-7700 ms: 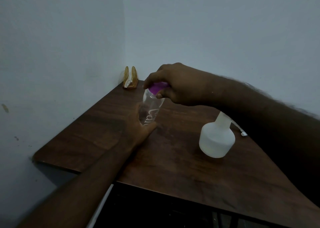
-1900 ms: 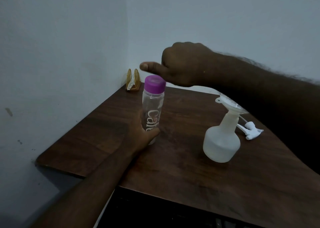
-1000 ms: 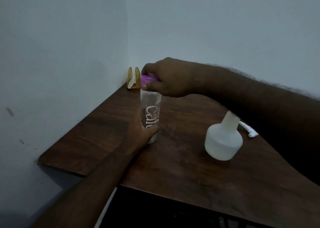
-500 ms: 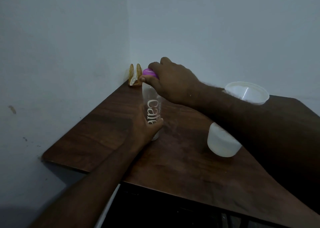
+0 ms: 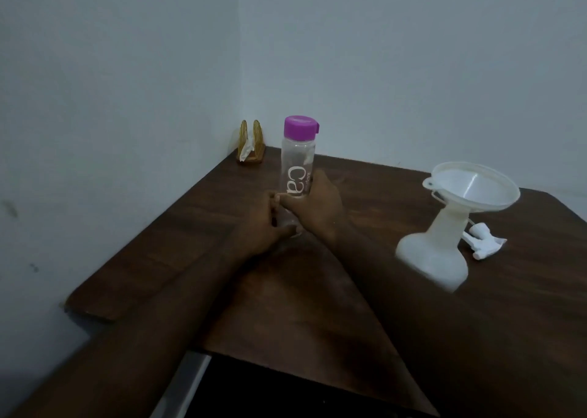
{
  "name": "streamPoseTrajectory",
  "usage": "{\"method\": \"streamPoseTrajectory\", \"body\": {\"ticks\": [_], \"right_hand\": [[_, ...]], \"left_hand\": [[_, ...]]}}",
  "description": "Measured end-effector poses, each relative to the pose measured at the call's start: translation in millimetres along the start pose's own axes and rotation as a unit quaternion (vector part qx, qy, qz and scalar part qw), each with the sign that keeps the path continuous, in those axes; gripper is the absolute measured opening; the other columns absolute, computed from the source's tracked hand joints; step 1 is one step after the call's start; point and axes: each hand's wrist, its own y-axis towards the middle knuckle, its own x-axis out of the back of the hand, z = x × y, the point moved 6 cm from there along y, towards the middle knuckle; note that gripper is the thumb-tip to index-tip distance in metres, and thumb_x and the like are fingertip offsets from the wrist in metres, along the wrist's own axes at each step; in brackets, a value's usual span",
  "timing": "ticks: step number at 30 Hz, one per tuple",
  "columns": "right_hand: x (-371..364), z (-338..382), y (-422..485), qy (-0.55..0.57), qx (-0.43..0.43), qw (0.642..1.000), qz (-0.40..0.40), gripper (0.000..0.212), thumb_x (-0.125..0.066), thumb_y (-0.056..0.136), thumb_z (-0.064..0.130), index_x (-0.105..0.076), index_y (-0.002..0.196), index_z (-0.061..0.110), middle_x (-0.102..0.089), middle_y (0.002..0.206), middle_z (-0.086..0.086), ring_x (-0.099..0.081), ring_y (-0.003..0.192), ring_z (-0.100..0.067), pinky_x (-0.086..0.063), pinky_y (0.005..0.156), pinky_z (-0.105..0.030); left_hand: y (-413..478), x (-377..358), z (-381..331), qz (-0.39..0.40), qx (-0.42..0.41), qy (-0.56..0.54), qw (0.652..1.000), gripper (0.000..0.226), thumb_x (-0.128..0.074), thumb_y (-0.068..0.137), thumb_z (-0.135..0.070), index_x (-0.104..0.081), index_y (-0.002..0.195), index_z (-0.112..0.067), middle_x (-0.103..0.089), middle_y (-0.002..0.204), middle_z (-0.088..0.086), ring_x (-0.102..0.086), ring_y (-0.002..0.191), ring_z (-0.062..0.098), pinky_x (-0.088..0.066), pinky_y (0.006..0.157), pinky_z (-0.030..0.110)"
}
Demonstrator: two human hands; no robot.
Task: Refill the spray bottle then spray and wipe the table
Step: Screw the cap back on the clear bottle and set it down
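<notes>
Now, water bottle [image 5: 297, 163]: stands upright on the bench toward the far left corner, well apart from the spray bottle; clear, contents hard to read in the dim light.
Purple cap [image 5: 301, 127]: sits on the neck and looks closed; has to come off before any pour.
Left hand [image 5: 263, 227]: curls round the foot of the water bottle; best used low down as the anchor.
Right hand [image 5: 317, 208]: wraps the lower body from the other side, touching the left hand at the front; probably the one to go up to the cap and twist while the left resists the turn.
Spray bottle [image 5: 435, 258]: stands on the right side of the bench, neck open, level not readable through the cloudy plastic.
Funnel [image 5: 476, 192]: seated in the spray bottle's neck, tilted a little; wide but light, so worth steadying with one hand and pouring slowly into the centre, not onto the rim.
Spray head [image 5: 482, 243]: lies on the bench just behind the spray bottle, unattached; to be screwed on once filling ends.
Bench [image 5: 190, 243]: dark wood; spraying and wiping not yet begun, by the look of it.
Napkin holder [image 5: 251, 146]: in the corner behind the water bottle, out of the pouring path.
</notes>
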Motion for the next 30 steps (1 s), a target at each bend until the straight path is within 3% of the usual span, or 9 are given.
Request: {"method": "streamPoseTrajectory", "body": {"ticks": [4, 6, 9, 13, 17, 23, 26, 30], "right_hand": [[-14.3, -16.3, 47.0, 0.012, -0.041, 0.997, -0.071, 0.052, -0.084, 0.07, 0.035, -0.057, 0.11, 0.016, -0.066, 0.097, 0.005, -0.065, 0.09, -0.012, -0.045, 0.066, -0.022], [-22.4, -24.6, 75.3, 0.006, -0.05, 0.994, -0.102, 0.052, -0.083, 0.071, 0.035, -0.057, 0.112, 0.014, -0.069, 0.105, -0.001, -0.066, 0.094, -0.016, -0.048, 0.073, -0.027], [-35.1, -40.7, 117.1, -0.002, -0.06, 0.989, -0.132, 0.053, -0.082, 0.074, 0.031, -0.055, 0.114, 0.01, -0.067, 0.11, -0.007, -0.065, 0.1, -0.023, -0.052, 0.083, -0.033], [-48.7, -68.8, 172.4, 0.008, -0.099, 0.983, -0.153, 0.053, -0.081, 0.074, 0.032, -0.054, 0.112, 0.006, -0.065, 0.111, -0.011, -0.063, 0.099, -0.025, -0.045, 0.075, -0.028], [-55.9, -95.4, 213.0, -0.002, -0.124, 0.98, -0.157, 0.055, -0.079, 0.076, 0.036, -0.054, 0.113, 0.005, -0.064, 0.112, -0.012, -0.061, 0.104, -0.028, -0.05, 0.084, -0.034], [-59.6, -119.2, 255.2, -0.032, -0.13, 0.978, -0.161, 0.058, -0.077, 0.076, 0.04, -0.051, 0.118, 0.008, -0.064, 0.117, -0.011, -0.059, 0.11, -0.03, -0.039, 0.076, -0.028], [-61.4, -124.5, 267.8, -0.039, -0.133, 0.977, -0.162, 0.061, -0.079, 0.076, 0.04, -0.052, 0.119, 0.007, -0.064, 0.117, -0.011, -0.058, 0.112, -0.03, -0.04, 0.079, -0.029], [-63.4, -129.7, 279.3, -0.067, -0.134, 0.977, -0.151, 0.062, -0.077, 0.078, 0.044, -0.052, 0.121, 0.006, -0.063, 0.119, -0.013, -0.057, 0.114, -0.031, -0.044, 0.086, -0.033]], "left_hand": [[44.9, 8.0, 11.9, -0.054, 0.017, 0.006, 0.998, 0.054, -0.079, 0.076, -0.036, -0.05, 0.12, -0.024, -0.063, 0.095, -0.001, -0.06, 0.083, 0.014, -0.049, 0.071, 0.032], [66.0, 10.9, 15.6, -0.09, 0.002, 0.023, 0.996, 0.036, -0.074, 0.08, -0.029, -0.056, 0.11, -0.022, -0.061, 0.082, -0.005, -0.056, 0.075, 0.007, -0.04, 0.06, 0.021], [91.6, 8.4, 17.5, -0.121, -0.02, 0.024, 0.992, 0.014, -0.068, 0.084, -0.022, -0.057, 0.089, -0.026, -0.055, 0.071, -0.011, -0.054, 0.068, 0.003, -0.031, 0.052, 0.017], [118.6, 2.5, 24.2, -0.117, -0.039, 0.024, 0.992, 0.021, -0.07, 0.082, -0.028, -0.051, 0.074, -0.031, -0.057, 0.069, -0.01, -0.053, 0.064, 0.0, -0.031, 0.052, 0.017], [132.3, -2.4, 29.4, -0.105, -0.045, 0.022, 0.993, 0.019, -0.071, 0.082, -0.031, -0.055, 0.072, -0.029, -0.06, 0.071, -0.009, -0.056, 0.066, 0.002, -0.035, 0.054, 0.019], [147.8, -4.5, 31.4, -0.104, -0.053, 0.001, 0.993, 0.02, -0.068, 0.083, -0.024, -0.056, 0.068, -0.026, -0.061, 0.067, -0.005, -0.058, 0.064, 0.006, -0.041, 0.055, 0.02], [150.7, -6.0, 30.0, -0.101, -0.052, -0.009, 0.994, 0.017, -0.066, 0.081, -0.023, -0.057, 0.067, -0.024, -0.063, 0.066, -0.004, -0.061, 0.063, 0.008, -0.049, 0.058, 0.026], [156.0, -6.4, 30.4, -0.088, -0.051, -0.012, 0.995, 0.017, -0.066, 0.082, -0.023, -0.058, 0.067, -0.024, -0.063, 0.066, -0.004, -0.061, 0.063, 0.008, -0.048, 0.057, 0.024]]}}
